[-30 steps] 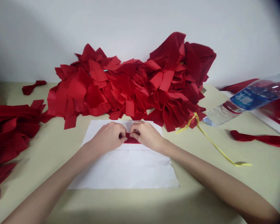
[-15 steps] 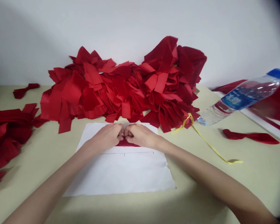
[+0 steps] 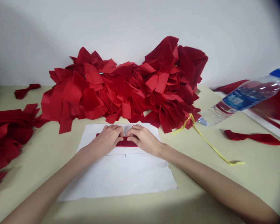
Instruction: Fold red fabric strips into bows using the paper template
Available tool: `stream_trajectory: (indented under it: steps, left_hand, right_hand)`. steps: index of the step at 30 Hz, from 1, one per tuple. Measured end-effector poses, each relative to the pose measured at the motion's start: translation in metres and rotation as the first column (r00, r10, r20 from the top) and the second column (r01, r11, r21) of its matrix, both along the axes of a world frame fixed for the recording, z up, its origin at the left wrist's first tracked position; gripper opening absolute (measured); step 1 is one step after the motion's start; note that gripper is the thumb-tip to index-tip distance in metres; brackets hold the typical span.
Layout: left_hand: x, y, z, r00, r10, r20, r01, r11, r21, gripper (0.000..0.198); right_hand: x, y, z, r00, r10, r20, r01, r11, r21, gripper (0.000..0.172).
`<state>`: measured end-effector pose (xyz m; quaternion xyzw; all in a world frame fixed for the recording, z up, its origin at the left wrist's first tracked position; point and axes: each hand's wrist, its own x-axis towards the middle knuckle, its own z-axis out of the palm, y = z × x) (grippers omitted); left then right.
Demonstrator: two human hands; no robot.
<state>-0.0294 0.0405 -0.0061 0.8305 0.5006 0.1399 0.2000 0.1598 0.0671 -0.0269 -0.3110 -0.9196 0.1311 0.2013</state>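
Note:
A flat strip of red fabric [image 3: 125,142] lies across a white sheet of paper [image 3: 121,180] marked with thin dark lines. My left hand [image 3: 110,137] has its thumb and fingers closed on the strip's upper edge, left of the middle. Close beside it, my right hand [image 3: 143,139] pinches the same edge from the right. A narrow gap separates the two hands. Both palms cover much of the strip's ends, though its left corner shows past my left hand.
Behind the paper rises a large heap of red fabric strips [image 3: 121,90]. More red pieces [image 3: 9,133] lie at the left. To the right are a yellow ribbon [image 3: 210,146], a twisted red strip [image 3: 252,137] and a slanting water bottle [image 3: 242,98].
My hands have drawn slightly apart along the strip, so more of its middle and left end shows. The paper's lower left corner has shifted a little toward the left.

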Motion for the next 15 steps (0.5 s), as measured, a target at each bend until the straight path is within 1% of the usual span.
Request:
stream_trajectory:
  steps: [3, 7, 11, 15]
  left_hand:
    - [-0.001, 0.0, 0.002, 1.0, 0.0, 0.014, 0.0, 0.999, 0.048, 0.012]
    - [-0.003, 0.0, 0.005, 0.999, 0.007, 0.043, -0.011, 0.995, 0.1, 0.008]
    - [-0.002, -0.004, 0.009, 0.998, -0.001, 0.067, -0.005, 0.996, 0.084, 0.015]
    - [0.0, -0.008, 0.009, 0.997, 0.037, 0.067, -0.043, 0.994, 0.096, 0.018]
  right_hand:
    - [0.002, -0.001, 0.0, 1.0, 0.017, -0.004, -0.016, 0.997, 0.082, 0.013]
    - [0.006, -0.006, 0.003, 1.0, 0.015, 0.014, -0.017, 0.977, 0.212, 0.024]
    - [0.012, -0.01, 0.005, 0.999, -0.001, 0.035, -0.01, 0.952, 0.307, 0.027]
    - [0.012, -0.009, 0.004, 0.999, 0.003, 0.046, -0.018, 0.939, 0.344, 0.028]
